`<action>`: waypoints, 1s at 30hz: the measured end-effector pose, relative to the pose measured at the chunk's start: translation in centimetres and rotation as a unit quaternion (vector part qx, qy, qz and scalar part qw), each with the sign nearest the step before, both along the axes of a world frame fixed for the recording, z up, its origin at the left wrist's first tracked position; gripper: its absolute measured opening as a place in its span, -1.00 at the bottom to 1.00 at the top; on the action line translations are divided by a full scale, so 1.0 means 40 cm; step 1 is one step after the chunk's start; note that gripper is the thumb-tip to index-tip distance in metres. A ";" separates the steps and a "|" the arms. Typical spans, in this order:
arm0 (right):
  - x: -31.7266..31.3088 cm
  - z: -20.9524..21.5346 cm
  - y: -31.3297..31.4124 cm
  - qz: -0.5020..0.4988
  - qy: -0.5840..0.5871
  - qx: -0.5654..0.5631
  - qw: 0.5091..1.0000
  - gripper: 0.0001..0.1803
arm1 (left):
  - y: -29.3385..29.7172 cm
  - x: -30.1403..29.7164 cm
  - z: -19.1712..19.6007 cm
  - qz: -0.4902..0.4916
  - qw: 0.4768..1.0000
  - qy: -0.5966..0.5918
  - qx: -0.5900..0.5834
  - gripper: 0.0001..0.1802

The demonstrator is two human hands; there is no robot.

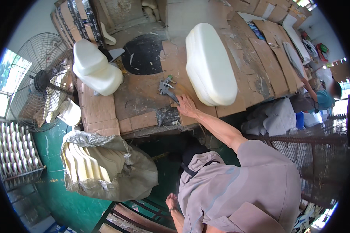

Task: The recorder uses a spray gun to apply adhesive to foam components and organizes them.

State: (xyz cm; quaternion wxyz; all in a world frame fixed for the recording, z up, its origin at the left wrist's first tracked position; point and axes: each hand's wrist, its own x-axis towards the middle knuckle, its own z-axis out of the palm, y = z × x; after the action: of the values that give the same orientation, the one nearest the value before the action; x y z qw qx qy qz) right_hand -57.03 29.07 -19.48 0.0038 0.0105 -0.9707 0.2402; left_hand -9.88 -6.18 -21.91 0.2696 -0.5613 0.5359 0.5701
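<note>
On the worktable lies a metal spray gun [167, 87] with a dark handle. My right hand [187, 105] reaches to the handle's lower end, touching it with fingers stretched out, not wrapped around. Low by my body, my left hand [171, 201] hangs with curled fingers and nothing visible in it; a dark band circles the wrist. Just right of the gun stands a long, rounded cream foam seat cushion [212, 64]. Another cream foam piece [96, 68], stepped in shape, sits at the table's left end.
Cardboard [256, 62] covers much of the worktable. A large fan [41, 81] stands at left. Below the table edge, a woven sack [140, 174] holds several curved cream pieces, beside a dark metal frame [132, 215]. Another person [319, 99] works at far right near white bags [278, 118].
</note>
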 end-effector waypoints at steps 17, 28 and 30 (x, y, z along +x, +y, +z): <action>0.180 0.261 -0.041 0.080 -0.016 -0.229 0.970 -0.57 | 0.221 -0.188 -0.030 -0.008 0.998 0.050 0.022 -0.60; 0.491 0.672 0.294 -0.017 -0.041 -0.331 0.942 -0.70 | 0.158 -0.375 -0.117 -0.114 0.989 0.068 0.072 -0.64; 0.515 0.718 0.353 -0.026 0.087 -0.274 0.957 -0.70 | 0.190 -0.421 -0.090 -0.120 0.986 0.100 0.054 -0.61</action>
State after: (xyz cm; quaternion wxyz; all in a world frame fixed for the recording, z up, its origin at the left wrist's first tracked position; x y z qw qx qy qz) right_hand -36.45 43.20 9.26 0.0969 0.0041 -0.8634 0.4951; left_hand -26.72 1.41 -25.50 0.3109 -0.4174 0.5924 0.6150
